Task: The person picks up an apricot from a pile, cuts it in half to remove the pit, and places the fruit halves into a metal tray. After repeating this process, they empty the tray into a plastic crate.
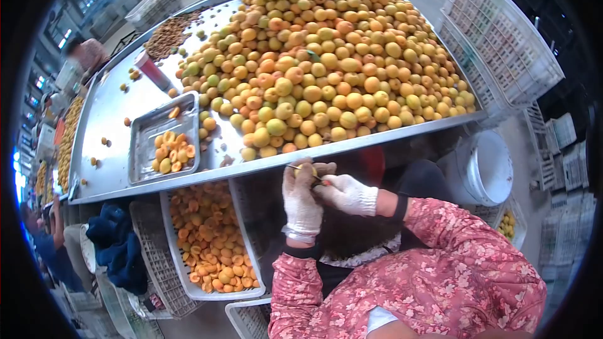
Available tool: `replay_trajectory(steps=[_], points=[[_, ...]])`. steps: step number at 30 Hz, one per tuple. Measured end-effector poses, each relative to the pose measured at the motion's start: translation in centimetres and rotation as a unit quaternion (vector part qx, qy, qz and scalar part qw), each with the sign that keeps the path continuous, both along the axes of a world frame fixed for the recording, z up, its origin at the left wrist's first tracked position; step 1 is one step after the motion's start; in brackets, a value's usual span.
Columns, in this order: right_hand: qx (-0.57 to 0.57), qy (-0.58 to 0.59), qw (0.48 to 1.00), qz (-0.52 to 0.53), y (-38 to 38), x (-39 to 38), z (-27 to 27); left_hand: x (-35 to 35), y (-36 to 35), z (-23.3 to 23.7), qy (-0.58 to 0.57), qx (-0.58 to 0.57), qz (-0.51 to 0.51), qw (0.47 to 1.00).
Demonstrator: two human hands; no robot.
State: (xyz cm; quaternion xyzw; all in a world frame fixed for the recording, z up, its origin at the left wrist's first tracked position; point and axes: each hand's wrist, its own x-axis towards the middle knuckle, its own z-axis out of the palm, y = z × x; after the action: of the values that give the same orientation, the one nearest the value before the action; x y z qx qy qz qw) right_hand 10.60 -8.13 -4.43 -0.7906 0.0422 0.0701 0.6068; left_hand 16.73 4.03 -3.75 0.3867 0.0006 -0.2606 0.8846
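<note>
Both my hands wear white knitted gloves and meet just below the front edge of the metal table (pixel 217 179). My left hand (pixel 303 204) has its fingers wrapped round a yellowish apricot (pixel 298 171), which shows only in part. My right hand (pixel 347 193) is closed beside it on a small tool with a red part (pixel 326 182); the rest of the tool is hard to make out. A large heap of whole apricots (pixel 333 69) covers much of the table. To the left, a metal tray (pixel 134 150) holds several halved apricots (pixel 173 152).
Below the table, a white crate (pixel 242 232) holds apricot halves. A white bucket (pixel 483 166) stands at the right, near stacked crates (pixel 502 37). A red and grey cup (pixel 152 70) and a pile of pits (pixel 171 34) are on the table. Other people sit at the far side and left.
</note>
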Motion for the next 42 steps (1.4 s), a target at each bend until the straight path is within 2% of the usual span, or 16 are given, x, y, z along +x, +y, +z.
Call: replay_trajectory(steps=[3, 8, 9, 11, 17, 20, 22, 26, 28, 29, 31, 33, 35, 40, 41, 42], points=[[0.125, 0.202, 0.971, -0.011, -0.3, -0.2, 3.9, -0.2, 0.0, -0.3, 0.002, -0.023, -0.022, 0.999], [0.112, 0.192, 0.975, -0.007, -1.2, -0.9, 3.8, -0.4, -0.4, 0.0, -0.01, -0.075, -0.047, 0.996], [0.097, 0.069, 0.993, -0.024, -0.9, -1.1, 2.3, -0.4, -0.5, 0.2, -0.012, -0.094, -0.05, 0.994], [-0.192, -0.16, 0.968, -0.008, -1.7, -1.0, 1.8, -0.4, -0.3, 0.0, -0.046, -0.109, -0.079, 0.99], [-0.364, -0.167, 0.915, -0.044, -2.6, -1.1, 3.2, -0.1, 0.5, 0.6, -0.086, 0.01, -0.109, 0.99], [-0.332, -0.133, 0.934, 0.004, -2.8, -1.0, 2.9, 0.0, 0.9, 0.6, -0.109, 0.031, -0.118, 0.987], [-0.179, -0.138, 0.974, -0.003, -2.8, -0.8, 1.9, 0.1, 0.9, 0.7, -0.114, 0.028, -0.106, 0.987], [-0.112, -0.163, 0.98, -0.012, -2.7, -0.1, 0.7, 0.0, 0.9, -0.1, -0.119, 0.008, -0.085, 0.989], [0.033, -0.051, 0.996, -0.068, -2.8, 0.1, 1.6, -0.2, 0.6, -0.7, -0.118, 0.014, -0.07, 0.99], [0.032, -0.051, 0.996, -0.068, -2.8, -0.1, 2.9, -0.2, 0.5, -0.7, -0.119, 0.021, -0.056, 0.991], [0.163, 0.116, 0.976, -0.084, -2.5, -0.4, 5.8, -0.3, 0.5, 0.0, -0.068, -0.028, -0.065, 0.995], [0.207, 0.112, 0.964, -0.124, -2.1, -0.4, 5.1, 0.0, 0.9, 0.4, -0.018, -0.075, -0.07, 0.995], [0.353, 0.087, 0.922, -0.135, -2.4, -0.6, 4.8, 0.4, 1.3, 0.2, 0.025, -0.158, -0.091, 0.983], [0.052, 0.143, 0.986, -0.066, -1.5, -0.2, 6.8, -0.1, 0.5, -0.2, -0.017, -0.099, -0.042, 0.994], [0.053, 0.144, 0.986, -0.062, -1.6, -0.1, 6.0, -0.2, 0.5, -0.2, -0.017, -0.098, -0.038, 0.994], [0.019, 0.074, 0.994, -0.073, -1.8, 0.0, 4.6, -0.4, 0.4, -0.2, -0.022, -0.079, -0.045, 0.996]])
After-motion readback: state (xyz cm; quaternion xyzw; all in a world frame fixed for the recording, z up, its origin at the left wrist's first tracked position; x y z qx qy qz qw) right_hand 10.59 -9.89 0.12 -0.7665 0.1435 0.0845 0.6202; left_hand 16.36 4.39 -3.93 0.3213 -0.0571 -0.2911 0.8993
